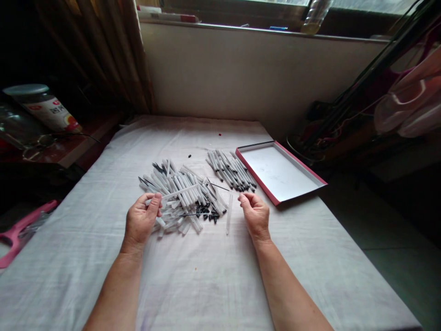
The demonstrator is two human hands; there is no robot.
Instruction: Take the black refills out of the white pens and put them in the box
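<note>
My left hand [142, 216] is closed in a pinch on a translucent pen barrel [181, 191], which points to the right over a loose pile of similar pen barrels [184, 184]. Opposite it, my right hand [254, 214] has thumb and forefinger pressed together; whatever is between them is too small to name. Thin dark refills [219, 185] stick out of the pile. Small black caps [203, 210] are gathered at its near right side. A single clear barrel [229, 215] lies between my hands. Beyond my right hand are pens with black ends [232, 170], laid side by side.
A shallow red-edged box lid [279, 201] rests at the right of the cloth-covered table [196, 294]. A tiny black piece [189, 156] and a red bit [219, 134] lie farther back. At left are a jar [51, 110] and a pink handle [20, 230].
</note>
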